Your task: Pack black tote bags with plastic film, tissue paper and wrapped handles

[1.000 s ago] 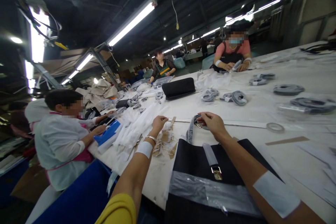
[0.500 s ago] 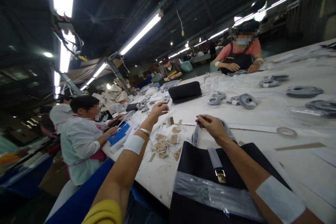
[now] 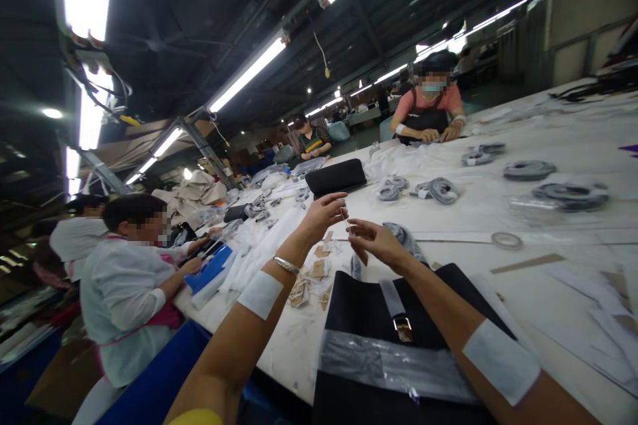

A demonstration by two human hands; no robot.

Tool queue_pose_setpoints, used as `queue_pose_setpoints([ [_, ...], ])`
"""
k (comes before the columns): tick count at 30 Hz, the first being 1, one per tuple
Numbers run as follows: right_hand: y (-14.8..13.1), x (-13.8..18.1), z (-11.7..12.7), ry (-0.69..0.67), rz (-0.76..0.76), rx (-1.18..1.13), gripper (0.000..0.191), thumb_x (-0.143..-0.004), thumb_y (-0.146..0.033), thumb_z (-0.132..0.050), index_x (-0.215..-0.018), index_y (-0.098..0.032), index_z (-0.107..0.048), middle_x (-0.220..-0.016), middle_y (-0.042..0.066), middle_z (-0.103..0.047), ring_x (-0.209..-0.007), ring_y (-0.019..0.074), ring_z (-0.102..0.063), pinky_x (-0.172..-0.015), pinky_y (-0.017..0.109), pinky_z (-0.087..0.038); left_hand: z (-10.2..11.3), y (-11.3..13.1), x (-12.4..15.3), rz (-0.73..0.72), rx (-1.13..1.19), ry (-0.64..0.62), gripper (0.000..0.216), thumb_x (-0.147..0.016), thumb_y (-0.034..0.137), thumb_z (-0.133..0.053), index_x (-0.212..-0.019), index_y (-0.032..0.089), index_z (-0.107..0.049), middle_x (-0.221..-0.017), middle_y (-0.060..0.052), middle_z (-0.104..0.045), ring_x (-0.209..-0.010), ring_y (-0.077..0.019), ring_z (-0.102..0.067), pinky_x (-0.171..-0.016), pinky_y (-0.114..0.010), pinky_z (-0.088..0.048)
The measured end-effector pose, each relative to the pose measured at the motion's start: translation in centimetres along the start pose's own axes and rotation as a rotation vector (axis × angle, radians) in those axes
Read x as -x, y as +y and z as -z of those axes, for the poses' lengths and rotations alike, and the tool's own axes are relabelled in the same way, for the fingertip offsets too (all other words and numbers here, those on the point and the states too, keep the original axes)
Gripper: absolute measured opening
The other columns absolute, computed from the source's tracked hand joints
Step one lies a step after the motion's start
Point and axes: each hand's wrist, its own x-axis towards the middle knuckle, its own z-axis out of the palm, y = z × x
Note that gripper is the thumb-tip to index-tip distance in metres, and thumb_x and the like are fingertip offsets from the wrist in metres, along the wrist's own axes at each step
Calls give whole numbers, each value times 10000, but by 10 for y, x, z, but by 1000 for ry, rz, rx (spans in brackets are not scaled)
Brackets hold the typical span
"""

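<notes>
My left hand (image 3: 325, 214) is raised over the table, its fingertips pinching a thin white string (image 3: 345, 218). My right hand (image 3: 377, 243) meets it from the right, with thumb and fingers closed on the lower part of that string. A small brown card hang tag (image 3: 361, 254) dangles just under the right hand. Below my hands lies a black bag (image 3: 356, 299), with a gold-coloured buckle (image 3: 403, 329) on its flap strap and clear plastic film across its front. The bag's wrapped handle (image 3: 406, 239) rises behind my right hand, partly hidden.
Several loose tags with strings (image 3: 319, 270) lie left of the bag. Coiled grey wrapped straps (image 3: 436, 190), a tape roll (image 3: 506, 241) and a black rolled piece (image 3: 336, 176) are farther back. Co-workers sit at left and across the table.
My right hand has moved from the bag's handle towards my left hand, and both now meet at the string. The view has turned slightly right.
</notes>
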Motion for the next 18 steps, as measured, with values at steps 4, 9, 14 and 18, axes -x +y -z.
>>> queue_pose_setpoints([
  [4,-3,0,0,-20,20,60,558,-712,-322,-787,-1233,-170,-656,-1049,92,-746,-1014,237,-691,-1002,429,-499,-1,4,3,11,18,1,368,-729,230,-788,-1076,157,-689,-975,-53,-677,-617,-37,-542,-537,-151,-413],
  [9,-1,0,2,38,20,154,443,-726,-295,-752,-1151,-179,-705,-987,69,-756,-932,228,-704,-897,380,-551,1,9,9,-41,37,-5,422,-684,261,-830,-1074,162,-703,-988,-57,-686,-528,-5,-425,-427,-135,-258],
  [14,1,-2,5,110,89,197,416,-766,-286,-699,-1171,-190,-689,-1004,73,-751,-920,211,-700,-901,384,-542,6,13,11,-89,57,0,420,-676,283,-841,-1054,160,-702,-987,-60,-698,-446,18,-302,-378,-148,-147],
  [18,-5,0,4,100,189,242,543,-795,-378,-712,-1310,-253,-598,-1334,92,-624,-1191,242,-600,-1033,439,-456,1,11,14,-95,-3,-8,405,-711,289,-822,-1069,148,-696,-1011,-74,-708,-449,18,-348,-386,-141,-217],
])
